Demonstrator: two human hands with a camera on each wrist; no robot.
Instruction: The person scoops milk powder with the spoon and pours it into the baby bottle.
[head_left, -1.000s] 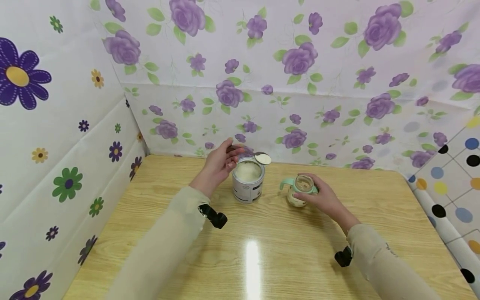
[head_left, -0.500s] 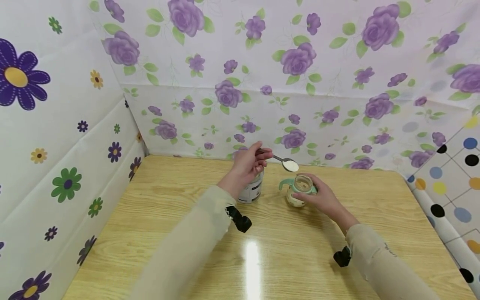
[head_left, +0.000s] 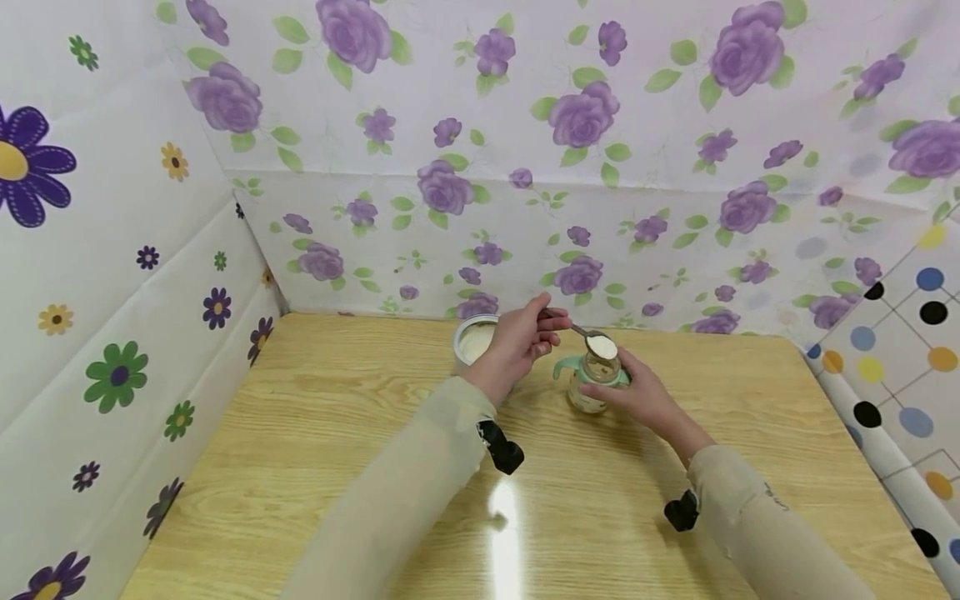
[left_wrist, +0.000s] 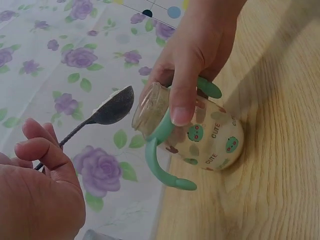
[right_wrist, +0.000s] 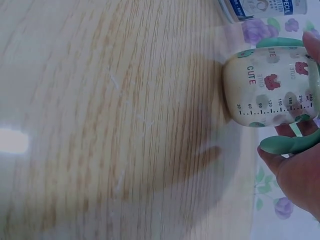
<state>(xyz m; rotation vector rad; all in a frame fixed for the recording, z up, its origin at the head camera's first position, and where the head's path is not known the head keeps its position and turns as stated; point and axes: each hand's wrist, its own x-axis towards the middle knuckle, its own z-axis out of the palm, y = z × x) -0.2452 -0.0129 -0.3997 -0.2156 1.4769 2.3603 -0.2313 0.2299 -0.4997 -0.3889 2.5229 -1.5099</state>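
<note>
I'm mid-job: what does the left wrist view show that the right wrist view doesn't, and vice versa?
Only the left wrist view: the left hand holding a dark metal spoon of white powder, and the open mouth of the clear, rounded bottle with green handles.

Only the right wrist view: that bottle's black volume scale and the blue printed label of a cylindrical can.

Both: the bottle's body, the right hand gripping it, wooden tabletop, and white cloth with purple flowers.

There is one spoon [left_wrist: 117,109], one bottle [left_wrist: 215,137], one tin [right_wrist: 262,7].
</note>
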